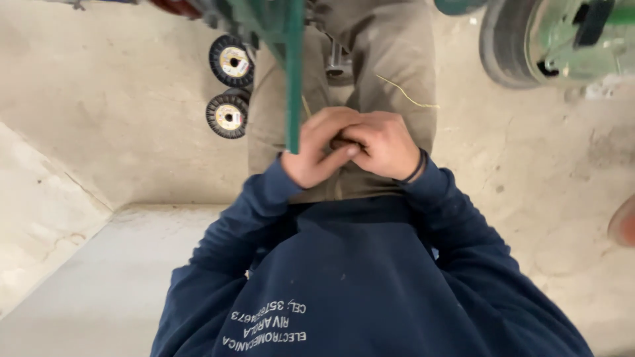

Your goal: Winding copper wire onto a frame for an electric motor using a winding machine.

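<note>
My two hands meet in front of my lap, over khaki trousers. My left hand is curled, its thumb pressed toward the right hand. My right hand, with a black band on the wrist, closes over the left fingers. Between them sits a small dark piece, mostly hidden, and I cannot tell what it is. A thin yellowish wire lies across the trouser leg just above the right hand. Both arms wear dark blue sleeves.
A green metal bar hangs down beside my left hand. Two black round spools lie on the concrete floor at the left. A green machine with a dark wheel stands at the top right. A reddish object shows at the right edge.
</note>
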